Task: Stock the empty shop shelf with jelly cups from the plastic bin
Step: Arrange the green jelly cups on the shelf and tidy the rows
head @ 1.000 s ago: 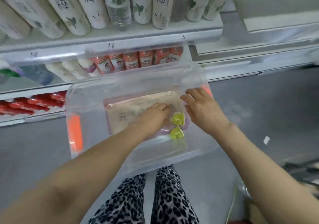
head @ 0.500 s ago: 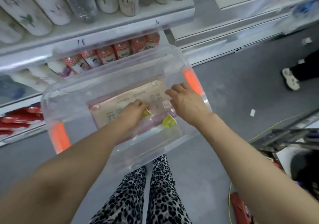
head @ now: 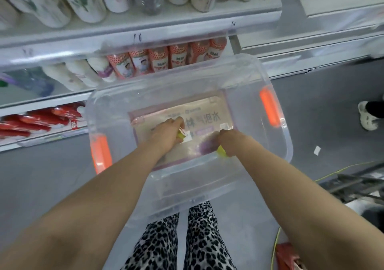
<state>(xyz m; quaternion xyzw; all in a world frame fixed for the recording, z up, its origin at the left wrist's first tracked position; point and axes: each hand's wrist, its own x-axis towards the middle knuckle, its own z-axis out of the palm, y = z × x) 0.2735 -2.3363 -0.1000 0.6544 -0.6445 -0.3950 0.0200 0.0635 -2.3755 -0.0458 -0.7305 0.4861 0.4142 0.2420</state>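
Observation:
A clear plastic bin (head: pixel 276 147) with orange handles sits in front of me, below the shelves. Both my hands are down inside it. My left hand (head: pixel 166 133) grips a yellow-green jelly cup (head: pixel 181 134) that peeks out under its fingers. My right hand (head: pixel 232 141) curls round a second yellow-green jelly cup (head: pixel 220 151) at the bin's near right. An empty white shelf (head: pixel 332 7) shows at the upper right.
Stocked shelves (head: pixel 145 24) with white bottles, pink bottles (head: pixel 158 61) and red packets (head: pixel 31 122) stand right behind the bin. Another person's shoe (head: pixel 366 117) is on the grey floor at the right. A metal frame (head: pixel 353 184) and a yellow cable lie lower right.
My right hand has dropped from the bin's back right onto the loose jelly cup and closed round it. My left hand still holds its cup. The view has swung toward the right.

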